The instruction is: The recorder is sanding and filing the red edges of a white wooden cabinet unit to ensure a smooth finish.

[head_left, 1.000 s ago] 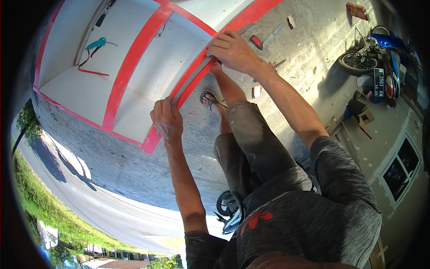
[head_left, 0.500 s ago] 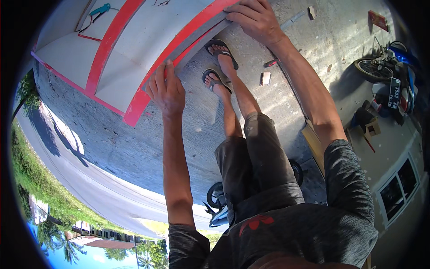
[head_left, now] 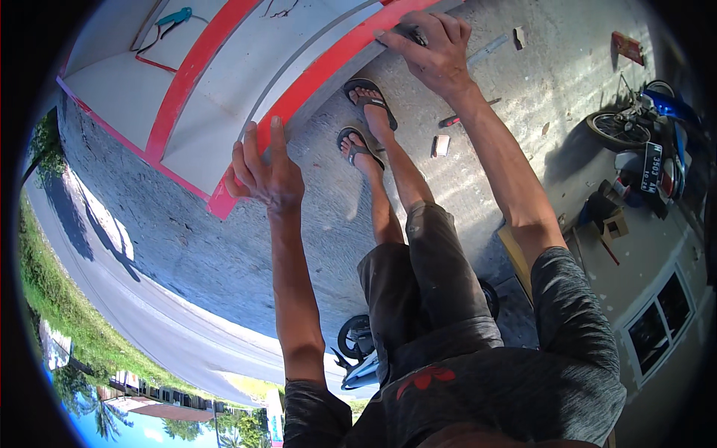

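In front of me a white box-like panel frame (head_left: 198,142) with red edging fills the upper left. A long red strip (head_left: 321,71) runs along its near edge, with a grey line showing beside part of it. My left hand (head_left: 269,175) grips the strip near its lower left end, with fingers over the top and the thumb at the side. Farther up, at the strip's right part, my right hand (head_left: 441,56) has its thumb and bent fingers on the strip; the fingertips are partly hidden.
A teal-handled tool (head_left: 175,16) lies inside the frame. On the concrete floor are a red-handled tool (head_left: 449,121), a small pale box (head_left: 441,145), a metal ruler-like strip (head_left: 489,48) and a red piece (head_left: 627,48). A blue motorbike (head_left: 661,142) stands to the right, a road (head_left: 149,287) left.
The red strip's broad face now shows more, and a grey line has appeared between it and the white panel. My left hand's fingers have spread; my right hand has shifted slightly downward.
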Motion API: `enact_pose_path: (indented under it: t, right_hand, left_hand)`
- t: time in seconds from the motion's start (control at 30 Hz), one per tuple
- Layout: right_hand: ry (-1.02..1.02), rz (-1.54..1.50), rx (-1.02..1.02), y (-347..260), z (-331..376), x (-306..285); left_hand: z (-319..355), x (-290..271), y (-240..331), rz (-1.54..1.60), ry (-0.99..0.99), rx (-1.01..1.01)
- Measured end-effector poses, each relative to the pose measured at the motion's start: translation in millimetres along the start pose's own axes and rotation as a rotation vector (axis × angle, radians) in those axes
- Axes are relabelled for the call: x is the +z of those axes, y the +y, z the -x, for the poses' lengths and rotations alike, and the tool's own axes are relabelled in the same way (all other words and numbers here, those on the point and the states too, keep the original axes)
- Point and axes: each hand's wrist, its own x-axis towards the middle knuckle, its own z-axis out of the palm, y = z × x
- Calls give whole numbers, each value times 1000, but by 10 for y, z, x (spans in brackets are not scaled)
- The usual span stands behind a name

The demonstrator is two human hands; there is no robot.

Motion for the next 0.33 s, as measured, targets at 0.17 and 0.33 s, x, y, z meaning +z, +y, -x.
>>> enact_pose_path:
  t: [0.17,0.33]
  right_hand:
    - [-108,-304,92,12,16,96]
    - [-267,-232,156,-138,140,-14]
  left_hand:
    - [-29,17,-121,257,-438,-33]
    - [89,74,-137,192,-442,-11]
